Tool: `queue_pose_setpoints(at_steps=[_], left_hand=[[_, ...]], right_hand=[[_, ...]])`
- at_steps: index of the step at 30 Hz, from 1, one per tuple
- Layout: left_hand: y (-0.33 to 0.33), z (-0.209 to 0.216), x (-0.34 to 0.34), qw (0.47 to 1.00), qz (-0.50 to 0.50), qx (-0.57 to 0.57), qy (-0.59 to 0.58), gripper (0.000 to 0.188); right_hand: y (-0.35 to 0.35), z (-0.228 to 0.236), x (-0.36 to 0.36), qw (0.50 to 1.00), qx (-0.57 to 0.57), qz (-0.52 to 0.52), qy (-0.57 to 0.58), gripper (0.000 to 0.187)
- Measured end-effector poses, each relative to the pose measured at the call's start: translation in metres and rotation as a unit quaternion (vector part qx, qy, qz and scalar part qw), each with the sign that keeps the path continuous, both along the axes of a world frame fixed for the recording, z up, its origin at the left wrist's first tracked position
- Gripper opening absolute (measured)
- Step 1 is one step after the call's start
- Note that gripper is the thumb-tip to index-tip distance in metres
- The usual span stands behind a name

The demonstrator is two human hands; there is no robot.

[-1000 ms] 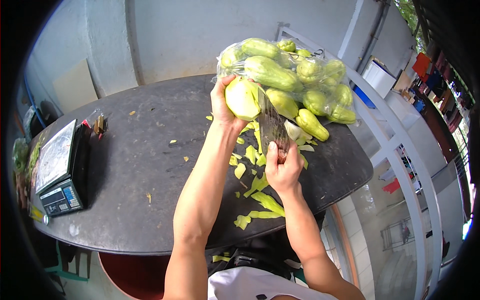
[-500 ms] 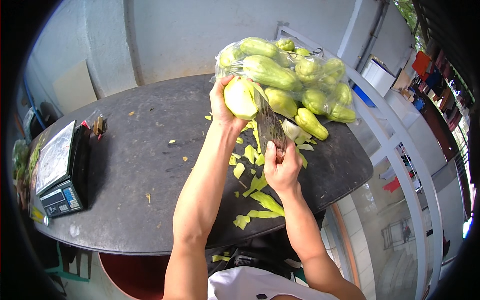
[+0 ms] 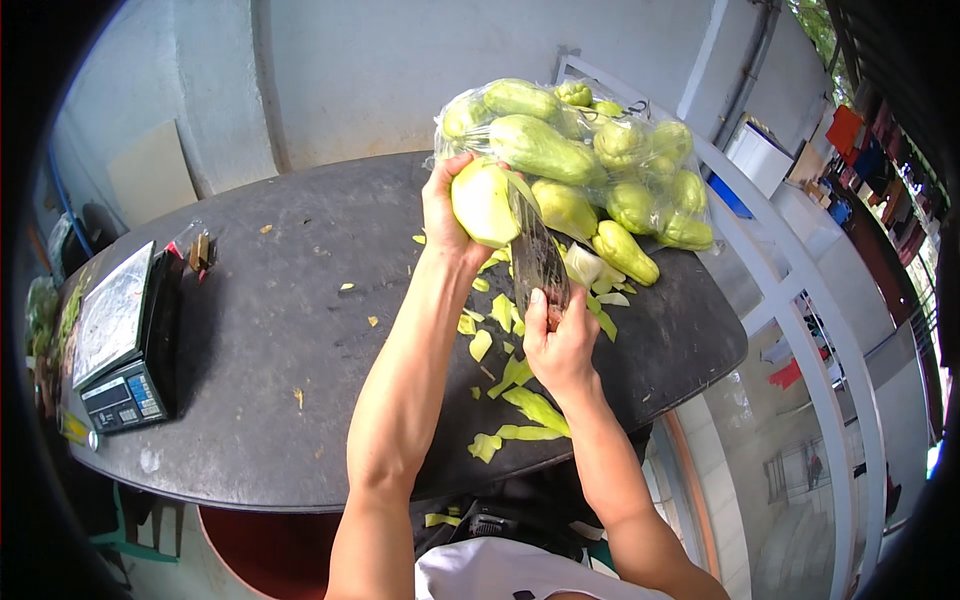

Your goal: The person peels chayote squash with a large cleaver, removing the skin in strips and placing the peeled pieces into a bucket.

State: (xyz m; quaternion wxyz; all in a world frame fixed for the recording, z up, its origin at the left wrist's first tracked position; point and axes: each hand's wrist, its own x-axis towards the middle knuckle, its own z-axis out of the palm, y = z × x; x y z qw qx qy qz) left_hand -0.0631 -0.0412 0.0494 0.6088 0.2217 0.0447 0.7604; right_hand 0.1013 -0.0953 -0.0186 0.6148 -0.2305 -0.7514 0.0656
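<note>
A pale, mostly peeled chayote (image 3: 482,206) is gripped in my left hand (image 3: 440,215), fingers wrapped round its left side. My right hand (image 3: 565,345) is closed on the handle of a broad, dark-stained knife (image 3: 536,248). The blade points up and away, its far part against the chayote's right side, where a strip of green peel hangs. Below lie scattered peelings (image 3: 535,406) on the dark table. Right of the blade are pale peeled pieces (image 3: 584,265) and an unpeeled chayote (image 3: 625,253).
A clear plastic bag (image 3: 600,140) full of green chayotes rests at the table's far right. On the left stands a digital scale (image 3: 130,390). The dark table (image 3: 270,330) has a curved edge, with a red tub (image 3: 265,555) below it. White railing (image 3: 770,290) runs along the right.
The knife and my right hand have shifted slightly left and the blade stands a little steeper. The chayote stays in my left hand, almost unmoved.
</note>
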Motion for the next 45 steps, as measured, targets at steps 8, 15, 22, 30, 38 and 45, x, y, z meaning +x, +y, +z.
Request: queue_pose_setpoints(at_steps=[8,15,22,30,38,45], left_hand=[[0.006,-0.003,-0.008,0.999,0.046,0.011,0.023,0.016],[0.005,-0.001,-0.011,0.992,0.089,-0.036,0.084,0.016],[0.010,-0.003,0.003,0.997,0.018,-0.070,-0.012,0.016],[0.007,-0.005,0.008,0.997,0.018,-0.064,-0.031,0.022],[0.002,0.001,-0.008,0.985,0.092,-0.087,0.120,0.017],[0.010,-0.007,-0.004,0.992,0.034,-0.104,0.065,0.026]], right_hand=[[-0.002,0.010,0.002,0.996,-0.076,0.025,-0.035,0.013],[-0.005,0.012,0.004,0.990,-0.131,0.051,-0.022,0.011],[-0.001,0.011,0.004,0.991,-0.126,0.033,-0.033,0.010],[0.001,0.016,0.004,0.988,-0.137,0.030,-0.065,0.011],[-0.002,0.019,0.008,0.984,-0.160,0.055,-0.055,0.011],[-0.001,0.020,0.006,0.980,-0.182,0.050,-0.062,0.011]])
